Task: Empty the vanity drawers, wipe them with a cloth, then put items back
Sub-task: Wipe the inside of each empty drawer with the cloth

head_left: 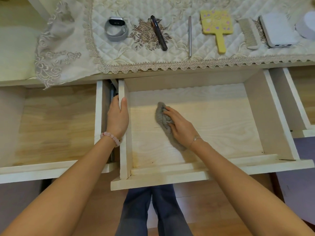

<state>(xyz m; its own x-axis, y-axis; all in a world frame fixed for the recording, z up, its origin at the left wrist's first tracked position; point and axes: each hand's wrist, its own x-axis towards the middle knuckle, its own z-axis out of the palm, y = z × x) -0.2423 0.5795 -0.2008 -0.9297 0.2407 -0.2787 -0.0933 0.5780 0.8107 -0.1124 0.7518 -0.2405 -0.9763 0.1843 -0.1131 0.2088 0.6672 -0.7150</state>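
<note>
The middle drawer (255, 116) is pulled out, and its pale wooden floor holds nothing but a grey cloth (162, 116). My right hand (180, 126) lies flat on the cloth and presses it against the drawer floor, left of centre. My left hand (118, 116) grips the drawer's left side wall, fingers on the outside and thumb on the inside. On the quilted vanity top lie a smartwatch (116, 29), a dark pen (158, 32), a metal stick (189, 36), a yellow hand mirror (216, 27), a white comb (249, 35) and a white power bank (277, 30).
The left drawer (51, 123) is also pulled out, with nothing visible in it. A third drawer (296, 99) is open at the right edge. A lace-trimmed cover (56, 48) hangs over the vanity's left side. My legs (153, 210) are below the middle drawer.
</note>
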